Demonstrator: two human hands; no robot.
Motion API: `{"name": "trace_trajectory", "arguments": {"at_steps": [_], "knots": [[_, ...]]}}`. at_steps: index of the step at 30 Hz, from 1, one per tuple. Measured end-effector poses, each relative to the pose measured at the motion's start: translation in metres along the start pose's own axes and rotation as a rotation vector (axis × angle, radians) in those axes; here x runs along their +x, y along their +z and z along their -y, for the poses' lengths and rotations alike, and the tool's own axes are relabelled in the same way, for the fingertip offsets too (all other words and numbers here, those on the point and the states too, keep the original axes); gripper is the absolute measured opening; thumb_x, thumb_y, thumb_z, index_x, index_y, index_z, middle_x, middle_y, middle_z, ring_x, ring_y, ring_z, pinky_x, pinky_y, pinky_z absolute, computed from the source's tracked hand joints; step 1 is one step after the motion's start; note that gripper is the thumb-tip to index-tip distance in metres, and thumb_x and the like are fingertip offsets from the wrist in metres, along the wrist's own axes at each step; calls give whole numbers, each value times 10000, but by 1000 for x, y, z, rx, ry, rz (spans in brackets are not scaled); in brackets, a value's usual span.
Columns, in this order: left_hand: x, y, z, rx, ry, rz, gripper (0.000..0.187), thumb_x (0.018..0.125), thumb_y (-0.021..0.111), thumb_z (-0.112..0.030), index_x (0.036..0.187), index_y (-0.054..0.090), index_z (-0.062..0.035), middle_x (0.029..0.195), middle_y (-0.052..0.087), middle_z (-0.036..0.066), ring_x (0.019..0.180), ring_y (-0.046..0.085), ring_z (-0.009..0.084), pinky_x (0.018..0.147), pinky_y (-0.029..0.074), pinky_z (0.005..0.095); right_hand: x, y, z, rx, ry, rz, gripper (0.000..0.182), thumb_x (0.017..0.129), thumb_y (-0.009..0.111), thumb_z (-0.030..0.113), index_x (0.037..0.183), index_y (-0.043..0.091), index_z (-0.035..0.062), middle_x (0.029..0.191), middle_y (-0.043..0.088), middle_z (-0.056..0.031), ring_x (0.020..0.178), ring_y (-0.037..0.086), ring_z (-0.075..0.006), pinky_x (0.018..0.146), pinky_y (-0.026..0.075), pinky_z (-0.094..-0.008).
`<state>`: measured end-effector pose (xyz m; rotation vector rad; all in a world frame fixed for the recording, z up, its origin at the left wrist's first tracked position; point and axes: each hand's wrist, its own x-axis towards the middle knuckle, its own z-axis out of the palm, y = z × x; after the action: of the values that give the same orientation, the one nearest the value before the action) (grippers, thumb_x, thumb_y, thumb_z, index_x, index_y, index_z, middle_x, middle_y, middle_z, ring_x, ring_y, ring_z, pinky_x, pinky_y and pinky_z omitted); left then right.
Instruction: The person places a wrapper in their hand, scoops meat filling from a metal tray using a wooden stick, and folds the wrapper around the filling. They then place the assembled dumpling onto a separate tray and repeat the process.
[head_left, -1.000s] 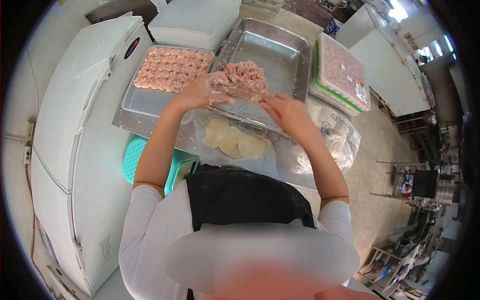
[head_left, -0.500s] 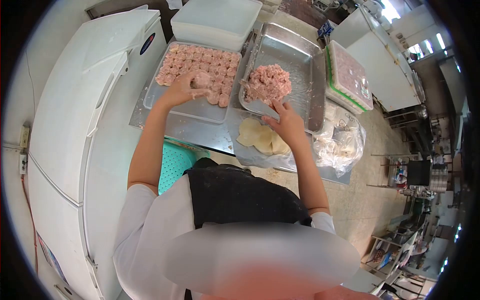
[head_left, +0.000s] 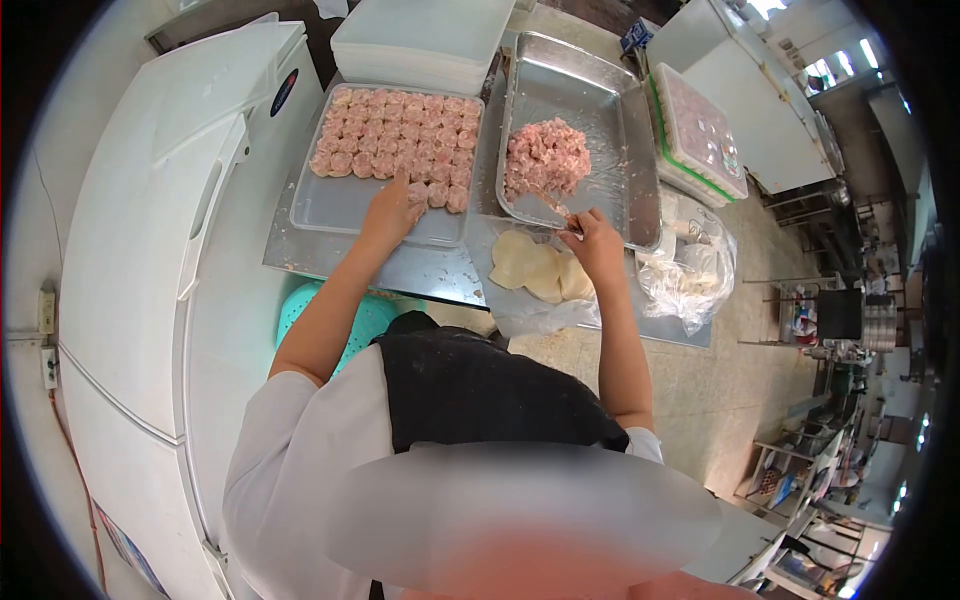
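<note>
My left hand (head_left: 392, 212) has its fingers closed round a meat dumpling (head_left: 418, 194) at the lower edge of the rows in the plastic tray (head_left: 340, 205). Many round dumplings (head_left: 385, 125) fill the upper part of that tray. My right hand (head_left: 592, 240) grips a spatula (head_left: 553, 204), whose meat-smeared blade points to the mound of minced meat (head_left: 548, 158) in the metal pan (head_left: 610, 205). Round dough wrappers (head_left: 540, 270) lie on plastic film just below the pan, near my right hand.
Stacked plastic trays (head_left: 420, 45) stand behind the dumpling tray. A green-rimmed container (head_left: 698, 135) and bagged wrappers (head_left: 690, 270) are at the right. A white freezer (head_left: 130, 200) is at the left, with a turquoise basket (head_left: 370, 320) below the table.
My left hand has come down onto the tray's dumplings, its fingers closer together. My right hand has shifted slightly right and down, drawing the spatula back from the meat. The whole view has shifted slightly.
</note>
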<state>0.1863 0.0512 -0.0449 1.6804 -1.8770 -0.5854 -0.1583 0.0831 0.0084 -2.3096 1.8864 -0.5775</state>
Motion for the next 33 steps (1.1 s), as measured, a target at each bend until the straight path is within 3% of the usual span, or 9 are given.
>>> {"name": "trace_trajectory", "arguments": {"at_steps": [6,8,12,14,17,19,22,24,33], "knots": [[13,22,10,112,112,-47,695,761,707,-142,1324,356,66,1114,566,280,1001,565,425,827,474,456,7,-10,-7,-6,-7,85,272,740,747,275,873,626,71,850,585,-93,759,617,-318,636,492,-417],[8,22,15,95,134,-25,686,764,702,-139,1324,361,62,1140,556,276,1017,558,424,848,469,453,18,-18,-18,208,-5,260,276,762,734,283,867,630,50,851,602,-124,785,604,-351,685,488,-432],[-20,4,-23,223,251,-149,539,787,675,-142,1244,451,34,1123,575,244,1044,549,410,902,448,444,45,-44,-33,350,-8,378,258,824,677,280,887,644,32,878,627,-155,819,597,-371,725,480,-445],[-34,4,-60,247,203,-147,476,793,669,-147,1207,495,12,1120,581,229,1056,547,402,915,443,439,59,-42,-45,225,-245,333,282,888,590,310,928,657,39,894,645,-169,853,603,-369,736,480,-453],[-46,29,-101,13,260,-7,382,799,664,-163,1141,552,-34,1140,578,198,1083,537,388,913,451,411,81,-30,-51,2,-268,346,327,929,509,341,942,662,53,877,647,-181,848,613,-371,744,481,-469],[-51,61,-112,-147,101,305,365,780,693,-193,1119,596,-98,1099,595,163,1038,545,371,931,418,436,81,-5,-64,-18,-282,369,343,933,498,361,941,663,60,862,649,-186,832,614,-378,741,482,-475],[-60,100,-126,-100,325,41,318,753,706,-181,1041,621,-75,1009,600,136,906,555,339,833,421,436,77,23,-86,49,-283,433,360,941,485,376,918,666,66,846,653,-197,812,616,-393,731,485,-478],[-63,110,-128,-74,281,44,272,765,699,-185,1001,633,-66,997,608,141,897,564,335,851,415,439,74,30,-96,147,-280,489,363,945,483,372,897,670,65,846,656,-202,807,617,-400,724,485,-476],[-71,111,-133,-337,66,-44,151,853,626,-163,931,674,-42,912,658,83,840,609,260,763,466,353,96,-6,-119,527,-300,979,382,963,483,353,851,688,52,693,621,-141,652,579,-250,644,457,-390]]}}
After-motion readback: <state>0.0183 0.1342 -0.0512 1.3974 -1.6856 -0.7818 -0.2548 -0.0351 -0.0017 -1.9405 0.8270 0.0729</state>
